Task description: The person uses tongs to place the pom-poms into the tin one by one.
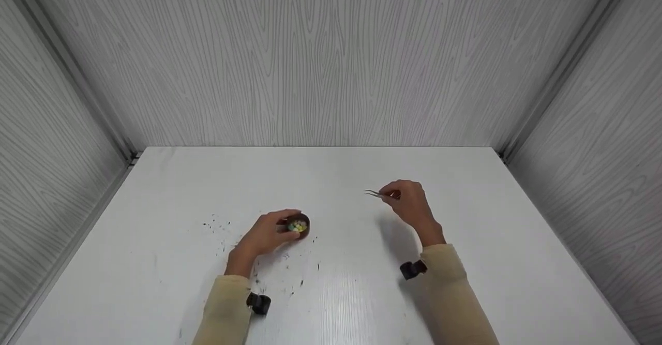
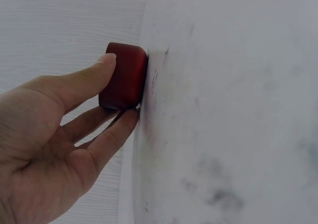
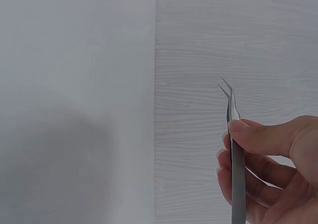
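Observation:
My left hand (image 1: pixel 266 233) grips a small dark red-brown bowl (image 2: pixel 126 77) by its sides, thumb on one side and fingers on the other. The bowl is upright on the table. Small pieces in yellow, green and pale colours (image 1: pixel 298 226) lie inside it, seen only from the head view. To the right and above the tabletop, my right hand (image 1: pixel 409 203) pinches a pair of metal tweezers (image 3: pixel 237 169) between thumb and fingers. Their thin bent tips point left, slightly apart, with nothing visible between them.
A white table (image 1: pixel 341 174) stands between grey wood-grain panels at the back (image 1: pixel 320 60) and both sides. Dark specks and smudges (image 1: pixel 217 225) mark the tabletop around the left hand and forearm. Each sleeve carries a small black device (image 1: pixel 414 269) at the wrist.

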Tool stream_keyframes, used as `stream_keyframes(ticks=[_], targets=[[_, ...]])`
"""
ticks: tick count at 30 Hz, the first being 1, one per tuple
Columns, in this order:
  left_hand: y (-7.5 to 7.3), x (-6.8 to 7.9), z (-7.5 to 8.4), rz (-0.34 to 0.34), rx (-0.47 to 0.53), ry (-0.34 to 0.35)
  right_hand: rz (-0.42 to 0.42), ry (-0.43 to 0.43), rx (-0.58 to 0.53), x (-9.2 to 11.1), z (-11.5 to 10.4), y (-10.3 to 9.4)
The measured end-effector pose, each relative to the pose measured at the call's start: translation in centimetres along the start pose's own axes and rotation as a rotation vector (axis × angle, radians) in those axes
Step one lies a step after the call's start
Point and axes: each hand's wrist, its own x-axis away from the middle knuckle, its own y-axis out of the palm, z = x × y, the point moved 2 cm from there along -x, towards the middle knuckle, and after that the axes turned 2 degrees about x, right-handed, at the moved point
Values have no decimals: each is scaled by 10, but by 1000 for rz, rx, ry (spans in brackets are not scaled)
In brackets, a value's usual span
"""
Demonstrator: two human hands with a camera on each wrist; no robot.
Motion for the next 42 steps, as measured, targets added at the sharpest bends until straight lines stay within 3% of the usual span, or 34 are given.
stream_keyframes(ticks=[7,20,26,42], targets=[[1,-1,-2,2,-4,-9,-16,36,4,1,18,-8],[-1,1,0,2,-5,-24,-11,184,69,5,54,-30],[0,1,1,6,0,-14,-46,248,53,8,73,-39],[-1,1,1,4,-8,-11,-146,331,95,14,98,-38]])
